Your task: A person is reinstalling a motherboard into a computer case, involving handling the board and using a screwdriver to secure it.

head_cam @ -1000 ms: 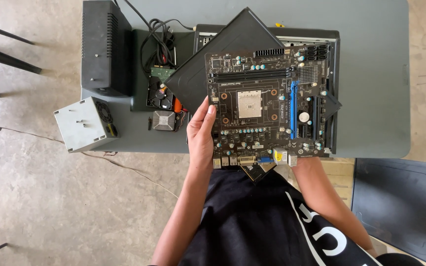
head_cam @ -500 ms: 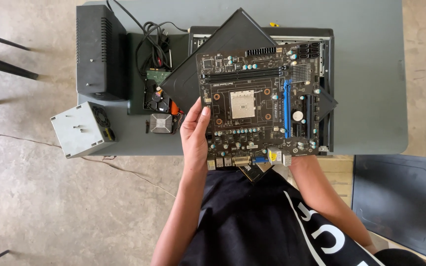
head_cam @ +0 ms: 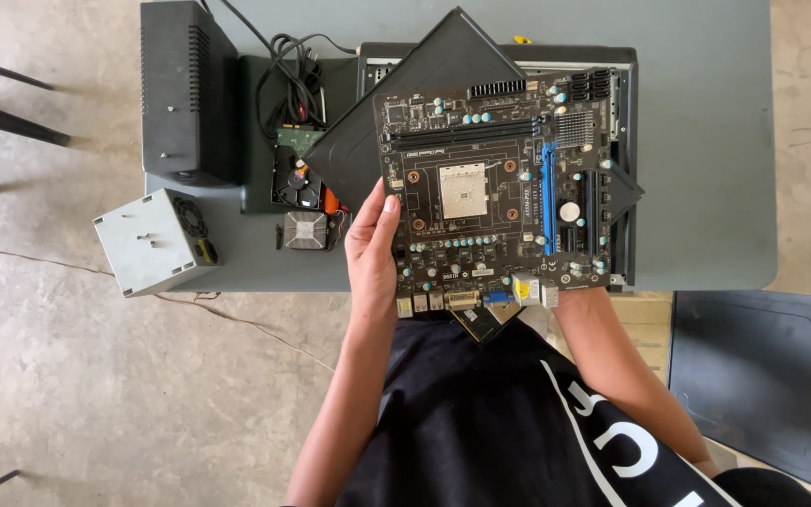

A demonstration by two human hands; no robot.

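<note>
Motherboard (head_cam: 499, 188): we see a dark circuit board with a square pale socket in its middle, a blue slot running down its right half and a row of metal ports along its near edge. It is held flat and face up above the near edge of the table, over the black panel and the open case.
Left hand (head_cam: 373, 244): we hold the board's left edge with it, thumb laid on the top face, fingers tucked out of sight below.
Right hand: hidden under the board's near right corner; only the forearm shows, so we cannot tell how its fingers are set.
Black panel (head_cam: 424, 84): a flat dark sheet lying cornerwise beneath the board, one point toward the far side of the table.
Computer case (head_cam: 626, 141): open, lying under the panel and board, its rim showing at the right.
Table (head_cam: 706, 141): grey-green top, carrying all of the above.
Black box (head_cam: 185, 94): stands at the table's left end, vents on its side.
Cables (head_cam: 293, 80): a dark coil just right of the box.
Hard drive (head_cam: 295, 178): lies below the cables.
Small cooler (head_cam: 305, 229): grey, near the left hand.
Power supply (head_cam: 154, 241): a grey metal box at the table's near left corner.
Side panel (head_cam: 753, 376): dark sheet on the floor, well to the right.
</note>
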